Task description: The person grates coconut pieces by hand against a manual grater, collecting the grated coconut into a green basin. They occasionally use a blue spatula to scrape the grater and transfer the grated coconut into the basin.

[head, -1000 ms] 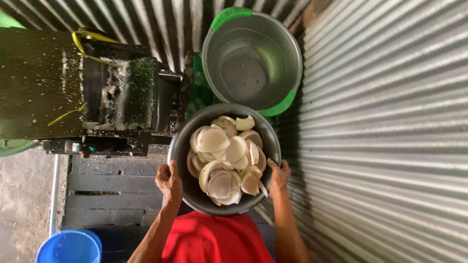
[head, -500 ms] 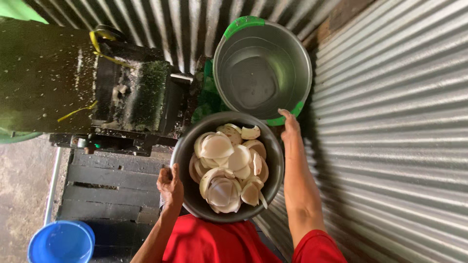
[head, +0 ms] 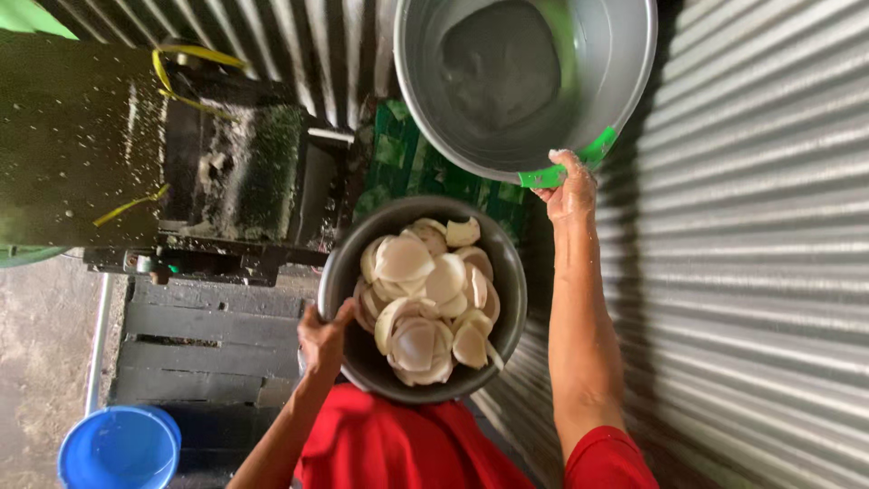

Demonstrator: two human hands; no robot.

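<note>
Two hands: left hand (head: 323,337) grips coconut bowl (head: 348,272), right hand (head: 568,187) grips basin (head: 625,81).

Metal basins: two, one large grey basin (head: 507,81) on green stand, one dark bowl (head: 362,362) held against body. White coconut pieces (head: 425,299) in dark bowl: roughly fifteen visible, exact count not possible, pieces overlap. Blue bucket (head: 118,448): one. Dark machine (head: 154,172): one. Wooden pallet (head: 190,344): one. Hands: two, left hand (head: 323,333), right hand (head: 568,186).
</note>
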